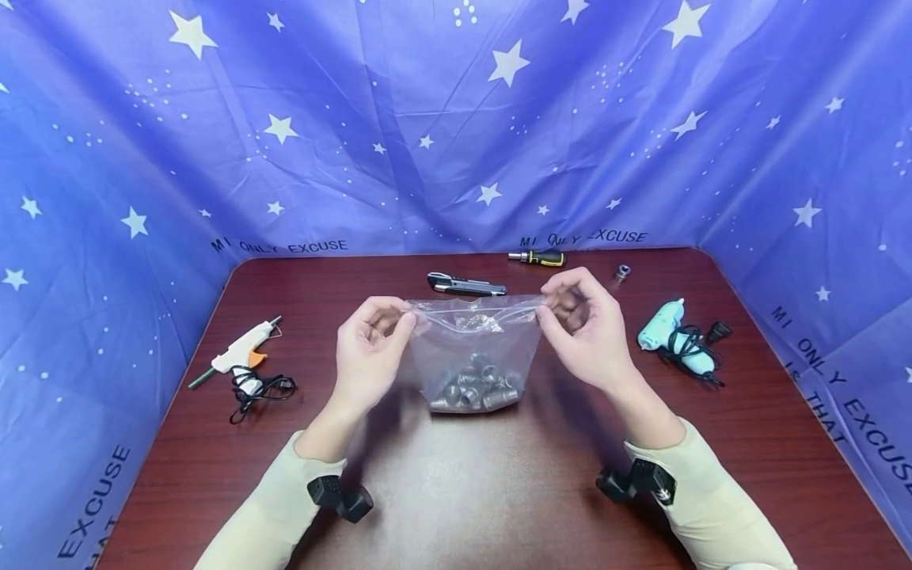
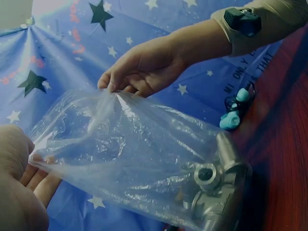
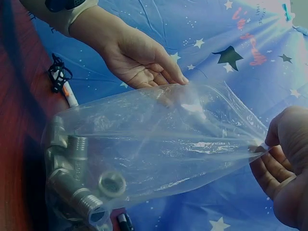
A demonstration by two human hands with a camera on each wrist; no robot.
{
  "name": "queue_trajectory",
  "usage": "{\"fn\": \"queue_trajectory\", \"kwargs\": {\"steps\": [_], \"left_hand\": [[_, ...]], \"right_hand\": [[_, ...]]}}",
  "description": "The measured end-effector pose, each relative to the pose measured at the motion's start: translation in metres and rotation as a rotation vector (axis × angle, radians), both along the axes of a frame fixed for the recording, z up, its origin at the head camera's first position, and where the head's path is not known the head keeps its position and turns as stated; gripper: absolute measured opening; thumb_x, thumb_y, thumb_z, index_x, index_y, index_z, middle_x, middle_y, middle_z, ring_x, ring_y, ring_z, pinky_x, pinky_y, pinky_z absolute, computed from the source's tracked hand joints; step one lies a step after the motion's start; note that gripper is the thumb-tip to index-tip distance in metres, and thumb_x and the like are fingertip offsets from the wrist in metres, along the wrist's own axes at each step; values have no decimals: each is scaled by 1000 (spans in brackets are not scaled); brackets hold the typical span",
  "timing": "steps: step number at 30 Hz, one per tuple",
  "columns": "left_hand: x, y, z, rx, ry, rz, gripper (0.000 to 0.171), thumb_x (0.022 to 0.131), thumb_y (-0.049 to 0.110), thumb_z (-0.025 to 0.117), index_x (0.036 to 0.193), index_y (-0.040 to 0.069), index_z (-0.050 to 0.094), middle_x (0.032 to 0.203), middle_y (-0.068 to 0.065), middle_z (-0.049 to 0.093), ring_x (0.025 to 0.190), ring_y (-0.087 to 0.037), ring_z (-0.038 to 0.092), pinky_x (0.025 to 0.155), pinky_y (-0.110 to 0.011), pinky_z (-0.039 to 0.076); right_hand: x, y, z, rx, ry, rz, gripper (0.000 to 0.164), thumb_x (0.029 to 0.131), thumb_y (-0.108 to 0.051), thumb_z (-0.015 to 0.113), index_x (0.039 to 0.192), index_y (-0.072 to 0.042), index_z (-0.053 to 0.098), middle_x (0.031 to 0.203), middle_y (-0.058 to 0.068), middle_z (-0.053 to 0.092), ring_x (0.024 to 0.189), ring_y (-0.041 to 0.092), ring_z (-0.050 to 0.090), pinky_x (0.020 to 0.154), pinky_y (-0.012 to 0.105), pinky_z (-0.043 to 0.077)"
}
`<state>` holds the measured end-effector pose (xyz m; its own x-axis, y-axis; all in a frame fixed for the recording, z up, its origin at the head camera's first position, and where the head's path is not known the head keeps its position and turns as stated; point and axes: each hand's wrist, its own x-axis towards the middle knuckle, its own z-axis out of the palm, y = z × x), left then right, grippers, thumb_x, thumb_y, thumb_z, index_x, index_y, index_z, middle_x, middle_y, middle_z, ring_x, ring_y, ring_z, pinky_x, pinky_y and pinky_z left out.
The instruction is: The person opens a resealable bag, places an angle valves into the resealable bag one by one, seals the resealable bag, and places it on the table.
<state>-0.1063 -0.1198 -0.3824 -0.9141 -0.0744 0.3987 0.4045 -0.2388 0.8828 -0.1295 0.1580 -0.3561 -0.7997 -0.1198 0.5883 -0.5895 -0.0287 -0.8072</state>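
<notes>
A clear zip-top plastic bag (image 1: pixel 476 336) hangs upright between both hands over the middle of the table. Several threaded metal pipe fittings (image 3: pixel 72 185) lie heaped in its bottom. My left hand (image 1: pixel 370 344) pinches the bag's left top corner between thumb and fingers. At the opposite corner, my right hand (image 1: pixel 586 328) pinches the top edge the same way. The bag's mouth is stretched between the two grips; whether its seal is closed I cannot tell. In the left wrist view the fittings (image 2: pixel 214 192) press against the bag's lower end.
A white glue gun (image 1: pixel 242 348) with a black cord lies left. To the right are a light-blue glue gun (image 1: pixel 663 324) and a small dark piece (image 1: pixel 718 331). A utility knife (image 1: pixel 466 285), a screwdriver (image 1: pixel 539 258) and a metal fitting (image 1: pixel 623 272) lie behind the bag.
</notes>
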Motion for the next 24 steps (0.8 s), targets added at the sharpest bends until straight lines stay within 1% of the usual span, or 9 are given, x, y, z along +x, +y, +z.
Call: {"fn": "queue_trajectory", "kwargs": {"steps": [2,4,6,8,11,14,17,21,24], "left_hand": [[-1,0,-3,-14,-9,18,12,96,-17,61,106,-22,59,88,5,79,82,-7,78,79,-26,66],[-2,-1,-5,-13,-30,30,12,96,-16,61,106,-23,60,86,6,80,80,-6,78,77,-25,65],[-3,-2,-8,-4,-51,39,11,96,-15,62,104,-22,62,84,5,80,79,-7,78,76,-25,66],[-5,-2,-11,32,-71,31,9,96,-15,62,103,-21,63,84,2,81,79,-8,79,76,-27,66],[-8,-1,-17,48,-94,35,9,95,-15,65,103,-19,66,84,1,81,79,-9,79,75,-27,66],[-10,-1,-21,42,-111,50,11,94,-15,67,104,-19,68,84,2,81,78,-9,79,73,-24,65],[-11,1,-24,27,-114,72,13,93,-15,68,104,-22,67,86,5,81,79,-6,78,72,-21,64],[-10,4,-24,13,-93,67,15,92,-16,69,104,-26,67,90,7,81,83,-4,77,74,-20,64],[-9,5,-25,10,-71,48,16,90,-18,70,103,-28,66,89,7,81,85,-4,77,75,-21,65]], "right_hand": [[-1,0,-1,32,-22,-32,24,85,26,61,108,20,56,86,0,66,73,6,69,67,17,60],[-3,1,-3,80,-49,-69,24,86,24,62,109,18,58,87,3,65,74,6,68,68,17,59],[-6,1,-3,168,-55,-116,24,87,21,63,110,13,60,88,5,64,76,6,66,71,16,58],[-9,0,-2,281,-17,-160,24,88,16,64,111,8,64,90,8,65,80,10,65,75,15,56],[-12,-7,4,454,110,-204,25,88,5,66,112,-1,69,99,10,68,92,17,65,85,22,54],[-11,-23,16,600,227,-182,27,87,-7,71,114,-6,72,111,9,71,108,23,64,96,35,53],[-7,-43,27,787,278,-130,34,90,-21,76,121,-10,73,121,7,72,117,26,62,103,44,52],[-2,-68,37,1074,324,-130,45,92,-37,78,129,-13,72,125,4,75,114,25,64,99,44,52],[-2,-79,38,1143,332,-138,34,93,-36,77,121,-16,76,113,-1,79,100,23,66,87,42,53]]}}
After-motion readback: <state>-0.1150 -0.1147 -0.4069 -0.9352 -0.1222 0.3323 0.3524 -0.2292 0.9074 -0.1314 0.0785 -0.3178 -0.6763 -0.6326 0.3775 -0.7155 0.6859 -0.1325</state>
